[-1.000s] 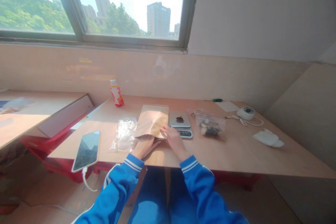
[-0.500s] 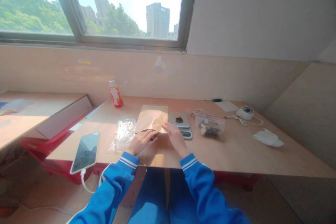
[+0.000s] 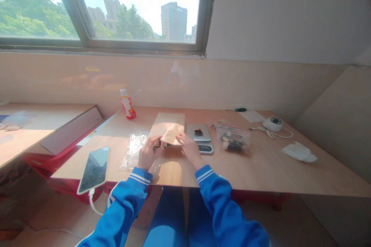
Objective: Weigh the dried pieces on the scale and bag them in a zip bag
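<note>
One kraft paper bag (image 3: pixel 169 121), with left hand (image 3: pixel 147 152) and right hand (image 3: pixel 189 148) at its mouth

The kraft paper bag lies flat on a wooden table (image 3: pixel 261 170) at the centre of the frame, its mouth facing the bottom edge. Dark contents (image 3: pixel 166 144) show at the mouth, too small to identify. The right hand pinches the mouth's right edge. The left hand curves its fingers at the mouth's left corner; whether they are pinching paper or contents cannot be told.

Just right of the bag sits a digital kitchen scale (image 3: pixel 205 138), with a small dark brown piece (image 3: pixel 198 132) on its plate and a lit but unreadable display. Farther right lies a clear zip bag (image 3: pixel 234 141) of dark and pale pieces. A crinkled clear plastic packet (image 3: pixel 135 150) lies beside the left hand.

At lower left, a smartphone (image 3: pixel 94 170) has a white cable (image 3: pixel 93 202) plugged in. Left of centre, above the packet, stands a red-and-white bottle (image 3: pixel 127 104). Toward the right are a green-handled tool (image 3: pixel 240 110), a white paper sheet (image 3: pixel 251 116), a white dome camera (image 3: pixel 272 124) and a crumpled white tissue (image 3: pixel 300 152). A window (image 3: pixel 145 7) fills the upper left.
</note>
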`<state>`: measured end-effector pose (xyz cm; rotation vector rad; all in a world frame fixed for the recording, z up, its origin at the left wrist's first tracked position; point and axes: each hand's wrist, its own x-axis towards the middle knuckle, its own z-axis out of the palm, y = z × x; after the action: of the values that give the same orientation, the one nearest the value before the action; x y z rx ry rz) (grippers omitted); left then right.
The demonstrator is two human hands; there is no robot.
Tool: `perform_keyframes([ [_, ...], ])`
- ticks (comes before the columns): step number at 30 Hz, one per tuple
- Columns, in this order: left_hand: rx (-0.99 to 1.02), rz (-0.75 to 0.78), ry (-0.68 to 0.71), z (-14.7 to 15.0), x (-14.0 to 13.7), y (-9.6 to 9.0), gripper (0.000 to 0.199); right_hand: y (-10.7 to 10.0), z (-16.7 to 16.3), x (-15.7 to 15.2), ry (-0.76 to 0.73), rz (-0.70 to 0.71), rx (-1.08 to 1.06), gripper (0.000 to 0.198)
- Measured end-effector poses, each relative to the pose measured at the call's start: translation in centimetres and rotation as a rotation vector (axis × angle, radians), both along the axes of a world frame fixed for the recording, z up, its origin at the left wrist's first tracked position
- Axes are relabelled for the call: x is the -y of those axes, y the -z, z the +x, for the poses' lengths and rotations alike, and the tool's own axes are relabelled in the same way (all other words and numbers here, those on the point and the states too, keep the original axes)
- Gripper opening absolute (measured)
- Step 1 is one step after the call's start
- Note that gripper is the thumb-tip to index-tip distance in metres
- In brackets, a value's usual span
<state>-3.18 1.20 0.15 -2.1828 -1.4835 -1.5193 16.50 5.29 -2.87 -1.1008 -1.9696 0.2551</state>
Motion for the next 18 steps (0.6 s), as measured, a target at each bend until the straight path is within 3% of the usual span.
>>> perform_keyframes([
  [2,0.112,-0.064,-0.053,0.4,-0.1,0.1,0.027,0.5,-0.4,0.0,0.016,-0.008,0.037,0.039],
  [6,0.232,-0.248,-0.002,0.8,0.1,0.7,0.03,1.1,-0.5,0.3,0.041,-0.018,0.127,0.038],
  [12,0.525,-0.359,-0.041,1.4,1.0,1.1,0.04,-0.3,-0.8,2.5,-0.048,0.014,0.183,0.055],
  [18,0.81,-0.406,-0.051,1.0,0.9,1.2,0.045,-0.9,-4.4,4.1,-0.027,-0.031,0.193,0.029],
])
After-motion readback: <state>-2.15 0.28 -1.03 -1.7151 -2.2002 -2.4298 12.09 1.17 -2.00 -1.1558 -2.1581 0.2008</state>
